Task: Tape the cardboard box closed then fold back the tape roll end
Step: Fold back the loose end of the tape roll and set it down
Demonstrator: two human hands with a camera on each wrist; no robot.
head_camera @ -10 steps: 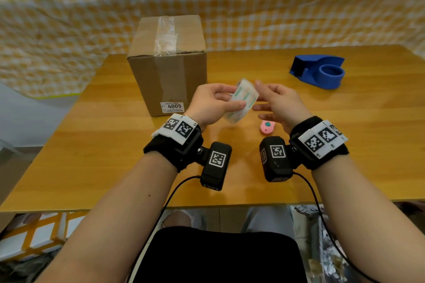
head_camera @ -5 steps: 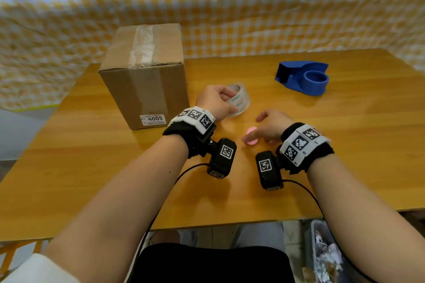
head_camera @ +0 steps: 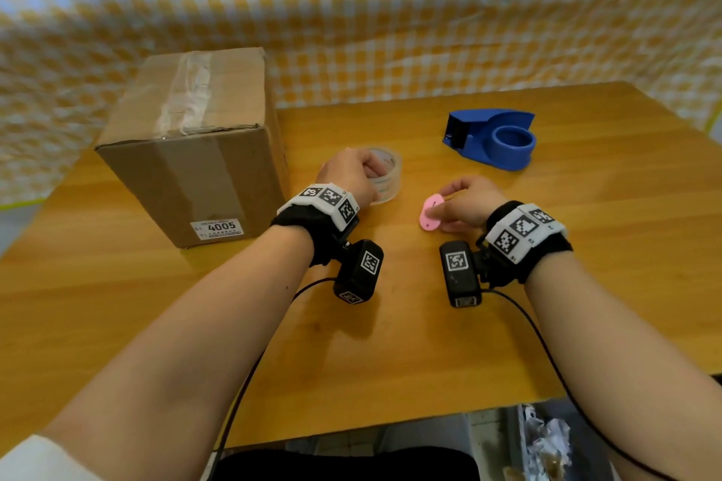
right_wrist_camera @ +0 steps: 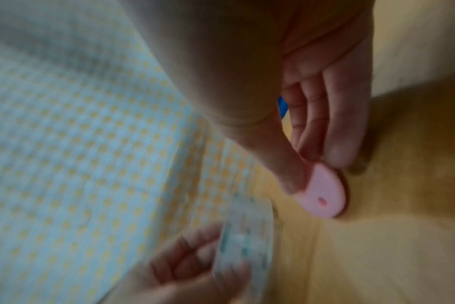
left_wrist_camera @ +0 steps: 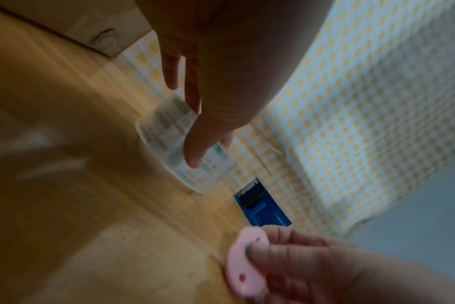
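The cardboard box (head_camera: 195, 152) stands at the table's left, with clear tape along its top seam. Just right of it, my left hand (head_camera: 369, 174) grips the clear tape roll (head_camera: 386, 180), which sits low on the wooden table; in the left wrist view my thumb (left_wrist_camera: 195, 148) lies across the roll (left_wrist_camera: 169, 131). My right hand (head_camera: 445, 203) pinches a small pink cutter (head_camera: 431, 213) between thumb and fingers. In the right wrist view the cutter (right_wrist_camera: 322, 195) tilts up off the table. Whether the roll's end is folded stays hidden by blur.
A blue tape dispenser (head_camera: 492, 139) sits at the back right of the table (head_camera: 390, 363). A checked yellow and white cloth (head_camera: 390, 12) hangs behind it. Cables run from both wrist cameras toward the near edge.
My left hand has lowered the tape roll from mid-air to the table beside the box. My right hand has left the roll, dropped to the pink cutter and pinched it.
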